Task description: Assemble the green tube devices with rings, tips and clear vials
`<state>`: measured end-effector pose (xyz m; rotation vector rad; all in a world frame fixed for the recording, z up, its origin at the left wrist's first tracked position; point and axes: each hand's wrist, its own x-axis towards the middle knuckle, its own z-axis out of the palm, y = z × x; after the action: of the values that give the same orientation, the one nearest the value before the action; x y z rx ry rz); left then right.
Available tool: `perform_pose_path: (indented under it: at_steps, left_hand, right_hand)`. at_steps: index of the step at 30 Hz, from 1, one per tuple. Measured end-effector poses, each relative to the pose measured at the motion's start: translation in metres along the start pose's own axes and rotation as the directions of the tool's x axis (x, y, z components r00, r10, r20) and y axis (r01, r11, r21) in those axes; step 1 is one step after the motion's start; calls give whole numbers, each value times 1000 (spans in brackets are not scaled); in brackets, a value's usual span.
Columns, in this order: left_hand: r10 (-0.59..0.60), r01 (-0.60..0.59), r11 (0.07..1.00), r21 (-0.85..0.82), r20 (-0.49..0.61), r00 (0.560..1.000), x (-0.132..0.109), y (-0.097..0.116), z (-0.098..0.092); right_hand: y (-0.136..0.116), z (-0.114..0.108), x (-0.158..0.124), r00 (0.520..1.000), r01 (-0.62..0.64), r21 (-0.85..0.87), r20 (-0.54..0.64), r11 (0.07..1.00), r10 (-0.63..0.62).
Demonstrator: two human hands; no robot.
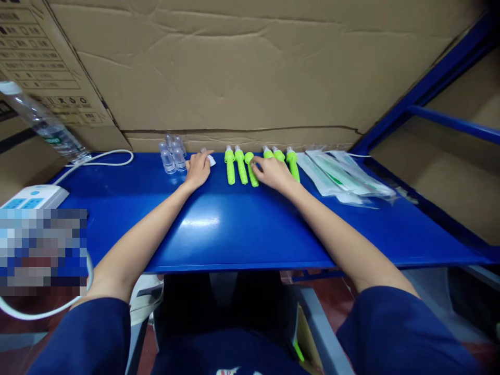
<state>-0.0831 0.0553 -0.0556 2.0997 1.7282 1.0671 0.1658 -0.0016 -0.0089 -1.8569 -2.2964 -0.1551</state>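
Note:
Six bright green pen-shaped plastic devices stand or lie in two groups on the blue table [234,224]. Most have clear tips at their far ends. My right hand [273,173] has its thumb and fingertips closed at the upper part of one green device [254,179], whose far end shows no clear tip. To its left are two more green devices [230,169]; others [292,161] lie behind and beyond the hand. My left hand [198,169] is curled around a small clear piece [203,149] and a white scrap [211,160], mostly hidden by the fingers. Several clear plastic caps [172,156] stand left of it.
Flat clear-and-white packets with green parts [339,174] lie at the right. A water bottle [50,127], a white power strip [47,195] and its cable are at the left. Cardboard [242,73] walls the back; a blue frame [429,78] rises at right.

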Motion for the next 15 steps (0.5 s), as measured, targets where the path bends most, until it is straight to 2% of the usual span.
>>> perform_pose_path:
  at_steps: [2, 5, 11, 15]
  left_hand:
    - [33, -36, 998, -60, -50, 998, 0, -3, 0]
    - [78, -92, 990, -106, -129, 988, -1, -7, 0]
    - [71, -135, 958, -253, -246, 967, 3, -11, 1]
    - [66, -160, 924, -348, -268, 961, 4, -10, 2]
  right_hand:
    - [-2, -1, -2, 996, 58, -19, 74, 998, -56]
    - [-4, -2, -3, 989, 69, -30, 134, 997, -64]
    - [-2, -1, -4, 981, 47, 30, 189, 998, -52]
    - [0, 1, -3, 981, 50, 67, 185, 997, -61]
